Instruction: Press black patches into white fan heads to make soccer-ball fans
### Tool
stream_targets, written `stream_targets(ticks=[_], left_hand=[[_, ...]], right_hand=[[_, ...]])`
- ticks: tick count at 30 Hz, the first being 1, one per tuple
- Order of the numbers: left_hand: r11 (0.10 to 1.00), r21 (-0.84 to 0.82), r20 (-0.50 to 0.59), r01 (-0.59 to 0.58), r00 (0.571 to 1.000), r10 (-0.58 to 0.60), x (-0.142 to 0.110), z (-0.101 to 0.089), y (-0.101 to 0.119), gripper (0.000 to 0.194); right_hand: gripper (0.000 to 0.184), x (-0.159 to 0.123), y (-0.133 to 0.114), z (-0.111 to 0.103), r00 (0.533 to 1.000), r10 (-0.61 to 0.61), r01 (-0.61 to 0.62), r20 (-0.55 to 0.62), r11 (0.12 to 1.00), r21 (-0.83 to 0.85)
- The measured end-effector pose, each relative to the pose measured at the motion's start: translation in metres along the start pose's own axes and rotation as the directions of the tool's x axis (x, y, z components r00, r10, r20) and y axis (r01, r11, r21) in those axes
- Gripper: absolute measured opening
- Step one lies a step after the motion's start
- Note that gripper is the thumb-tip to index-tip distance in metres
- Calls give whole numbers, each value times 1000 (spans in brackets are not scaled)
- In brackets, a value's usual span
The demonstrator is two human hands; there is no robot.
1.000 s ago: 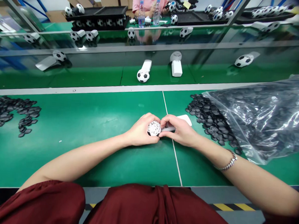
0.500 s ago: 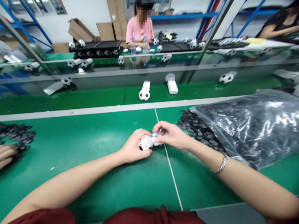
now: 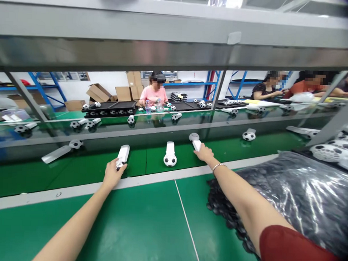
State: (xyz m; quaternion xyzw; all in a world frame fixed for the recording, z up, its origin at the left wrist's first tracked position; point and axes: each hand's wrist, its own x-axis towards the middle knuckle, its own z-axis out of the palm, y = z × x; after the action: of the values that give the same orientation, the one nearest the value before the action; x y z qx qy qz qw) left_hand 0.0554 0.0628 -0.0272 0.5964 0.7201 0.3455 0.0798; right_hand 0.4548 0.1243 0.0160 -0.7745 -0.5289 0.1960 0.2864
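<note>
My left hand reaches to the green belt on the left, fingers closed round the ball end of a white handheld gadget with a soccer-ball head; its handle points away from me. My right hand has its fingers on the white handle of a second gadget, whose round light-coloured head lies at the far side. Between the two hands a third soccer-ball gadget lies on the belt, ball end towards me.
A clear plastic bag of black pieces lies at the right, with loose black pieces spilling beside it. More gadgets lie along the belt. A metal beam crosses overhead. Several people sit beyond.
My hands have parted and moved forward from the table to the belt. The left brought its gadget along; the right let go and took hold of another. The view has tilted up.
</note>
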Motion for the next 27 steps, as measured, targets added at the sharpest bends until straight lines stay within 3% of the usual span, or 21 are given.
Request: stream_targets(ticks=[3, 5, 6, 7, 8, 9, 10, 12, 13, 14, 15, 16, 17, 19, 20, 21, 22, 24, 27], left_hand=[[999, 28, -109, -23, 994, 26, -20, 0, 7, 65], [995, -42, -169, -94, 982, 86, -41, -4, 30, 65], [979, -153, -134, -132, 985, 111, -53, -5, 47, 61], [940, -322, -28, -114, 993, 112, -67, -7, 65, 59], [860, -510, 146, -17, 984, 106, -81, -7, 86, 58], [752, -646, 341, 132, 931, 129, -95, -7, 106, 56], [643, -717, 502, 270, 839, 208, -110, -7, 125, 53], [451, -759, 634, 470, 693, 344, -137, -8, 155, 50], [384, -749, 660, 540, 656, 365, -148, -11, 165, 49], [346, -738, 674, 579, 646, 359, -157, -15, 170, 49], [345, -730, 682, 589, 654, 327, -165, -20, 173, 49], [390, -725, 681, 567, 676, 282, -169, -27, 172, 49], [485, -712, 667, 508, 704, 243, -171, -35, 169, 49], [759, -603, 583, 246, 786, 208, -172, -52, 159, 46], [881, -470, 520, 58, 825, 223, -172, -59, 154, 43], [947, -289, 461, -137, 848, 263, -172, -64, 149, 38], [946, -92, 422, -311, 848, 320, -173, -66, 144, 34], [818, 218, 424, -532, 807, 411, -180, -65, 138, 28], [702, 331, 526, -631, 741, 418, -196, -53, 134, 34]], right_hand=[[32, -3, -14, -8, 995, 7, -21, 104, 991, 133], [32, -19, -19, -21, 976, -27, -28, 218, 969, 245], [34, -33, -19, -28, 961, -53, -32, 271, 953, 300], [36, -52, -18, -34, 943, -85, -40, 322, 932, 361], [37, -76, -16, -40, 922, -119, -48, 368, 909, 414], [39, -103, -14, -45, 891, -176, -59, 419, 870, 490], [41, -132, -11, -48, 816, -288, -126, 501, 758, 640], [42, -188, -4, -52, 643, -446, -287, 623, 613, 736], [42, -210, 1, -52, 566, -483, -330, 668, 610, 720], [44, -226, 7, -52, 515, -507, -318, 691, 635, 704], [49, -235, 16, -52, 489, -522, -242, 699, 688, 684], [52, -237, 26, -52, 507, -530, -89, 680, 752, 653], [48, -233, 37, -52, 583, -538, 123, 609, 799, 589], [30, -214, 59, -49, 749, -578, 523, 324, 816, 246], [23, -203, 69, -47, 744, -614, 622, 264, 780, 59], [19, -193, 77, -43, 728, -644, 676, 236, 731, -91], [17, -184, 83, -40, 712, -661, 701, 236, 688, -188], [17, -174, 88, -32, 693, -672, 721, 262, 639, -268], [15, -167, 87, -27, 695, -662, 719, 281, 635, -283]])
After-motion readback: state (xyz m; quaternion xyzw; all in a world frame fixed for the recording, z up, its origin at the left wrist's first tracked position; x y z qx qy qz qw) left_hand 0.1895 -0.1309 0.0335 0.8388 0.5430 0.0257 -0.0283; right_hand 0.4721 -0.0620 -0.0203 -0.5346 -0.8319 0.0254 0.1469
